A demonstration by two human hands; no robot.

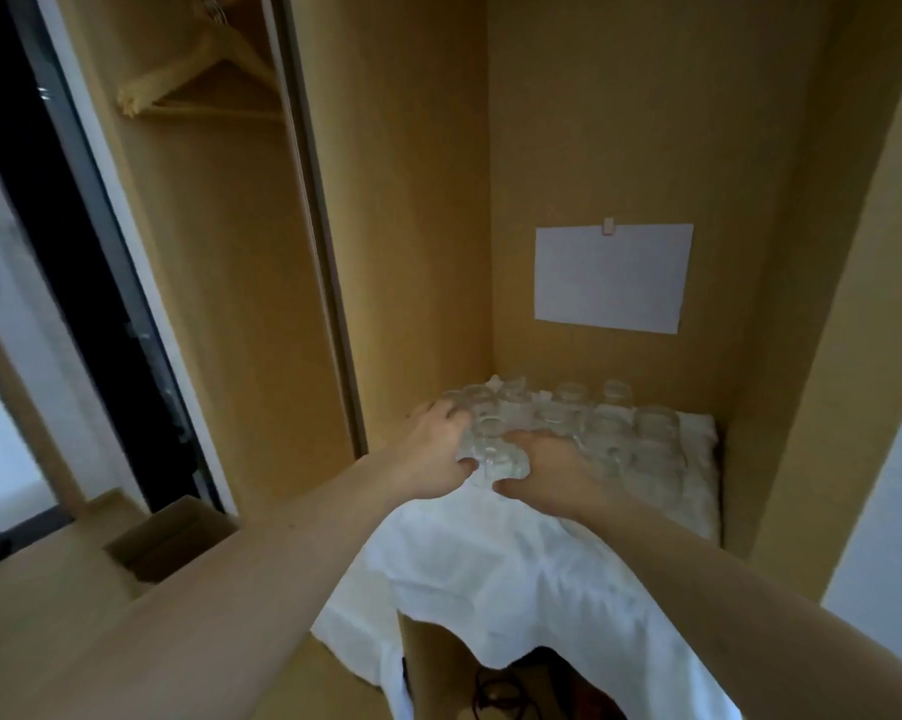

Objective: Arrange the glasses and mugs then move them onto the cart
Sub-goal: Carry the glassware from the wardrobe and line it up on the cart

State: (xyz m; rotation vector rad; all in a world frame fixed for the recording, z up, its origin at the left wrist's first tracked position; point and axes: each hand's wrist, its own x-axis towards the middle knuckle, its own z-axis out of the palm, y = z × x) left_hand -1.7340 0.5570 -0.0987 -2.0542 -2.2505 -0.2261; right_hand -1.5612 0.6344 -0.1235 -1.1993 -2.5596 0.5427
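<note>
Several clear glasses (568, 418) stand upside down in rows on a white cloth (516, 563) that covers a shelf in a wooden alcove. Both my hands reach into the front left of the group. My left hand (435, 449) lies against the left side of the nearest glasses (493, 452), thumb curled toward them. My right hand (552, 467) lies against their right side, fingers spread over the glass tops. The picture is blurred, so I cannot tell whether either hand grips a glass. No mugs or cart are in view.
A white sheet of paper (612, 278) is clipped to the alcove's back wall. Wooden walls close in on both sides. A wardrobe with a hanger (204, 65) stands to the left, an open cardboard box (173, 532) below it. Cables (495, 688) lie under the shelf.
</note>
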